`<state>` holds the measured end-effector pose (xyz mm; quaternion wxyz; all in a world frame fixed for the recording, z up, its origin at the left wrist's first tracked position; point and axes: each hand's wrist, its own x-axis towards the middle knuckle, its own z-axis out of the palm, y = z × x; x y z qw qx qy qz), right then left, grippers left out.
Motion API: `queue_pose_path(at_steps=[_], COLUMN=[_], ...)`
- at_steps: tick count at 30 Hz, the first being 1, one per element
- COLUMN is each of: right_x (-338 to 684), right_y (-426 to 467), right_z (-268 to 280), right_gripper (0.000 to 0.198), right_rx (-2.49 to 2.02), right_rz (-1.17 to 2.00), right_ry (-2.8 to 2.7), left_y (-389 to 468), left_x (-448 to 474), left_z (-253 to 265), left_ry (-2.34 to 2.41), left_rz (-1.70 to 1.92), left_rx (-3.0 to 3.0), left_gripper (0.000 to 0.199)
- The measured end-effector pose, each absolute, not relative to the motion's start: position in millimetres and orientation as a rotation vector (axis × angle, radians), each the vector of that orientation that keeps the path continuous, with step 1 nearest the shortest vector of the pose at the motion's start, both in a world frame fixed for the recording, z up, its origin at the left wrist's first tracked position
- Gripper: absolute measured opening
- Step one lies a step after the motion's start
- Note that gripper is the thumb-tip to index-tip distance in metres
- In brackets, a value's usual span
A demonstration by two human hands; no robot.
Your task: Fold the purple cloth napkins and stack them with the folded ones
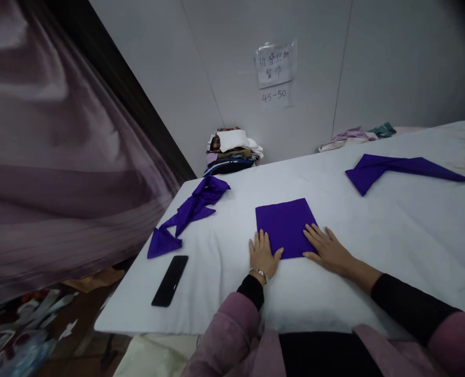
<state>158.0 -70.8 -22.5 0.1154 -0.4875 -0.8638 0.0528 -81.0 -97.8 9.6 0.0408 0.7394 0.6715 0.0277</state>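
A purple cloth (285, 225), folded into a flat square, lies on the white-covered table (224, 293) in front of me. My left hand (263, 256) rests on its near left corner, fingers spread and palm down. On its right edge lies my right hand (327, 248), also flat with the fingers apart. Neither hand grips anything. To the left, a crumpled purple cloth (195, 207) stretches along the table. Another purple cloth (377, 167), loosely folded into a long shape, sits at the far right.
A black phone (170, 281) lies on the table's left side. Behind the table stands a stack of folded clothes (232, 152), with more fabric (350, 139) farther right. A pinkish curtain (59, 157) hangs at the left. A handwritten paper sign (275, 68) is on the wall.
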Motion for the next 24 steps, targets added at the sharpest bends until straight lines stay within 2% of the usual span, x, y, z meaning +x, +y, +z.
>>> queue_pose_path(at_steps=[14, 20, 24], right_x=[163.3, 167.7, 163.5], right_y=[-75.1, -69.4, -71.3], right_z=[-21.5, -31.4, -31.9], right_gripper=[0.076, 0.075, 0.076], right_rx=[-1.424, -1.399, -1.383], right_rz=[0.118, 0.100, -0.005], right_ry=[-2.569, -2.555, -2.545], left_y=[-106.8, -123.6, -145.2], left_x=[-127.8, -140.2, -109.3], left_z=[11.4, 21.3, 24.4], left_ry=[2.267, 2.374, 2.004], left_rz=[-0.041, 0.286, 0.397], left_rx=[2.026, 1.910, 2.244], left_gripper=[0.060, 0.043, 0.045])
